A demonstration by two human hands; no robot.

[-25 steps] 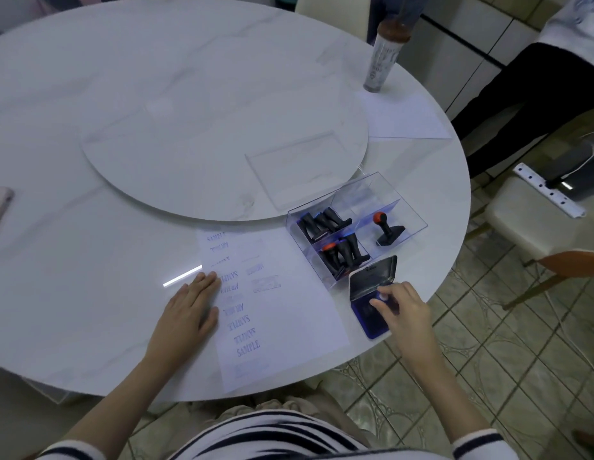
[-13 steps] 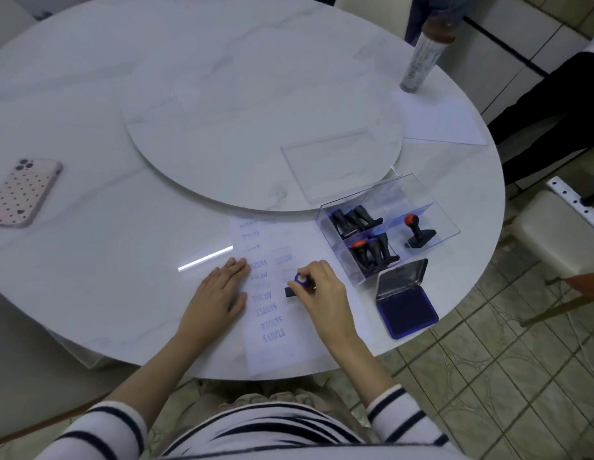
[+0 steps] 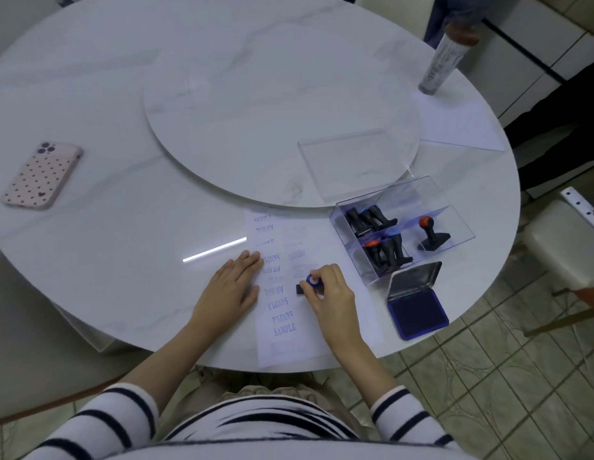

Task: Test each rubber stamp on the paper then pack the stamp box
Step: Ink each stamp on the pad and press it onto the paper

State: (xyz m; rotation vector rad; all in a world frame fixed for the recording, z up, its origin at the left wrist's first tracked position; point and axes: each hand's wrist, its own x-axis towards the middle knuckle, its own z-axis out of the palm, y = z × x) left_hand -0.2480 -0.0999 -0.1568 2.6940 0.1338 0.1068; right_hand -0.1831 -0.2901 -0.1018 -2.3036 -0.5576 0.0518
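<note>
A white paper [image 3: 325, 333] with several blue stamped words lies at the table's near edge. My left hand [image 3: 230, 287] rests flat on its left margin. My right hand [image 3: 328, 292] grips a blue-topped rubber stamp [image 3: 310, 283], whose black base is pressed onto the paper. To the right stands a clear stamp box [image 3: 451, 210] holding several black stamps, some with red or blue tops. An open blue ink pad [image 3: 418, 312] lies just in front of the box. The box's clear lid [image 3: 352, 161] rests on the turntable.
A round marble turntable [image 3: 255, 111] fills the table's middle. A pink dotted phone [image 3: 43, 175] lies at the left. A tall bottle [image 3: 446, 58] stands on a second sheet [image 3: 461, 127] at the far right. A person's dark trousers [image 3: 561, 117] and a chair [image 3: 567, 247] are beyond the table's edge.
My right hand carried the stamp from the ink pad leftward to the paper and now presses it down. My left hand stayed on the sheet. The view shifted right, so the phone appeared.
</note>
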